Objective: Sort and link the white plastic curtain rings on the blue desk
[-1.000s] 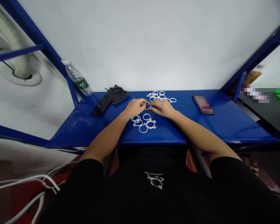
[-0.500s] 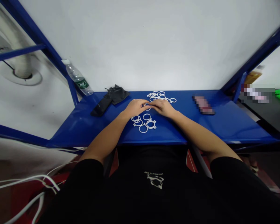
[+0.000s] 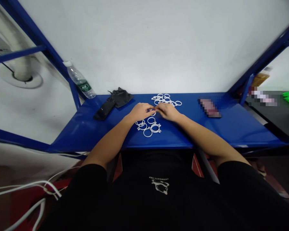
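Over the middle of the blue tabletop, my left hand and my right hand meet at the fingertips. Both are closed in a pinch on one small white ring, whose upper part is hidden by the fingers. Closer to my body lies a loose group of several white rings with small tabs on their rims. Behind my right hand, toward the wall, a second pile of several white rings is partly covered by that hand.
To the left are a black phone-like object, a crumpled black bag and a clear plastic bottle leaning by the blue frame. A blurred-out pinkish phone-like object lies on the right. White cables hang at lower left.
My fingertips have shifted slightly around the held ring, which now sits a little lower and more covered. The other rings stay where they were.
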Available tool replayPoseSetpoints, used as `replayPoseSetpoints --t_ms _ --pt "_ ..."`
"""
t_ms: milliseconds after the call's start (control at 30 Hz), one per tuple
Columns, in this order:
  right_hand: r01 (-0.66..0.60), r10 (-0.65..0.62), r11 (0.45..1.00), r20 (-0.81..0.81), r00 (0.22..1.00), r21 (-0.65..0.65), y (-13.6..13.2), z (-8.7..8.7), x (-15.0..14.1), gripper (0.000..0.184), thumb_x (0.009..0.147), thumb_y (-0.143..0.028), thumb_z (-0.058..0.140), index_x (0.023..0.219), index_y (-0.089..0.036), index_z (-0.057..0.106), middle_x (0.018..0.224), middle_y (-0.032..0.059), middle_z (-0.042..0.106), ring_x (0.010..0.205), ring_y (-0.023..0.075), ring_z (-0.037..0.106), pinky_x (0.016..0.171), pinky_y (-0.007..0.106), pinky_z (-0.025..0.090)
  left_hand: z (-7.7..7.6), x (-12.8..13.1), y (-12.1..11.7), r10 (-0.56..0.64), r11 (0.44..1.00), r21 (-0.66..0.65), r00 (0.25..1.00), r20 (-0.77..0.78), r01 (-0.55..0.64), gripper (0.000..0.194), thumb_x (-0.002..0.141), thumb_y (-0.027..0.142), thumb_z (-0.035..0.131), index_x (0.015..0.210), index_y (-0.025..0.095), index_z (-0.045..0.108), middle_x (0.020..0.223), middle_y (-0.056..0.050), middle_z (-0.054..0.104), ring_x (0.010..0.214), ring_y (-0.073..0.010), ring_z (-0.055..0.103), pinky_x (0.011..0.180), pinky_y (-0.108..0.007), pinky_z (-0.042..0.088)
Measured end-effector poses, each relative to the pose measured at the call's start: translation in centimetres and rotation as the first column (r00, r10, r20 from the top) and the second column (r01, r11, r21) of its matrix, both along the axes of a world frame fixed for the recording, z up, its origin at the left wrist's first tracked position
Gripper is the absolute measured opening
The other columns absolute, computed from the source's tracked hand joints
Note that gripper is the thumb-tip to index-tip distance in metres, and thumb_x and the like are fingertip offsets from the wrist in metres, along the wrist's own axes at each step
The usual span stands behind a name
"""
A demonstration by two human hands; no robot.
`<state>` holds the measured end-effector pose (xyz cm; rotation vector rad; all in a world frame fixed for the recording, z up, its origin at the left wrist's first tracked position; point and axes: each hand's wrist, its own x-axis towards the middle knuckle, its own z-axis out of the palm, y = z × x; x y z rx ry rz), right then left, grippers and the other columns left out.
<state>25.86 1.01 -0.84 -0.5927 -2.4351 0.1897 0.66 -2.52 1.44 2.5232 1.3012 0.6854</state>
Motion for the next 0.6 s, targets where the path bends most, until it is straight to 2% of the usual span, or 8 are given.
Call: replayPoseSetpoints --t_ms 67,133,200,267,367,467,533,600 --pt "0.017 -0.017 1.000 0.000 1.000 0.006 0.0 0.0 0.0 0.026 0.117 -0.034 0.056 0.117 -0.022 0.079 0.104 0.0125 0.084 0.094 0.0280 0.076 0.086 0.042 0.061 0.0 0.0 0.0 -0.001 1.000 -0.013 1.000 0.007 0.001 0.024 0.111 0.040 0.074 0.117 0.022 0.089 0.101 -0.006 0.083 0.086 -0.0200 0.071 0.082 -0.034 0.050" --pt "0.057 -0.057 0.998 -0.018 0.998 0.017 0.2 0.0 0.2 0.027 0.118 -0.036 0.056 0.119 -0.022 0.080 0.106 0.0127 0.084 0.095 0.0285 0.077 0.088 0.042 0.061 0.0 -0.1 0.1 0.025 0.999 -0.030 0.999 0.030 -0.024 0.028 0.111 0.040 0.074 0.129 0.022 0.087 0.107 -0.006 0.084 0.088 -0.0202 0.072 0.084 -0.035 0.052" --pt "0.123 -0.121 0.992 -0.055 0.991 0.027 0.6 0.1 0.6 0.029 0.118 -0.038 0.057 0.121 -0.023 0.081 0.108 0.0129 0.085 0.098 0.0292 0.077 0.090 0.043 0.062 0.0 -0.4 0.2 0.054 0.997 -0.053 0.998 0.042 -0.052 0.038 0.110 0.041 0.076 0.143 0.023 0.082 0.114 -0.007 0.085 0.091 -0.0212 0.074 0.088 -0.036 0.054" --pt "0.207 -0.204 0.978 -0.105 0.973 0.028 1.2 0.2 1.3 0.029 0.117 -0.040 0.058 0.121 -0.024 0.083 0.110 0.0133 0.085 0.100 0.0304 0.078 0.092 0.045 0.062 0.0 -0.8 0.4 0.068 0.995 -0.081 0.997 0.022 -0.066 0.045 0.108 0.044 0.080 0.148 0.023 0.080 0.119 -0.008 0.086 0.095 -0.0228 0.075 0.091 -0.038 0.056" --pt "0.337 -0.329 0.941 -0.181 0.927 0.016 2.4 0.2 2.6 0.027 0.115 -0.040 0.062 0.118 -0.024 0.084 0.113 0.0149 0.085 0.102 0.0321 0.078 0.094 0.046 0.063 -0.1 -1.1 0.6 0.013 0.991 -0.134 0.999 -0.046 -0.019 0.047 0.101 0.048 0.088 0.140 0.023 0.084 0.122 -0.010 0.084 0.102 -0.0254 0.077 0.092 -0.038 0.057" --pt "0.410 -0.401 0.912 -0.205 0.893 0.000 3.3 0.2 3.6 0.025 0.111 -0.038 0.065 0.112 -0.023 0.085 0.118 0.0153 0.084 0.097 0.0307 0.077 0.090 0.046 0.063 -0.2 -0.9 0.6 -0.115 0.980 -0.173 0.986 -0.117 0.094 0.036 0.097 0.045 0.090 0.126 0.024 0.090 0.123 -0.010 0.082 0.107 -0.0266 0.077 0.093 -0.038 0.057" --pt "0.414 -0.408 0.910 -0.193 0.892 -0.010 3.4 0.2 3.7 0.024 0.110 -0.037 0.066 0.111 -0.023 0.086 0.118 0.0144 0.084 0.091 0.0290 0.075 0.088 0.045 0.063 -0.2 -0.7 0.5 -0.165 0.973 -0.184 0.975 -0.151 0.136 0.024 0.099 0.040 0.086 0.115 0.023 0.092 0.120 -0.010 0.082 0.104 -0.0258 0.077 0.093 -0.038 0.057" --pt "0.367 -0.363 0.930 -0.169 0.916 -0.009 3.0 0.3 3.4 0.025 0.110 -0.038 0.066 0.113 -0.023 0.086 0.115 0.0133 0.085 0.091 0.0287 0.075 0.088 0.044 0.062 -0.2 -0.6 0.4 -0.160 0.975 -0.180 0.973 -0.167 0.129 0.016 0.102 0.034 0.081 0.108 0.023 0.091 0.114 -0.009 0.082 0.100 -0.0245 0.076 0.090 -0.038 0.056"
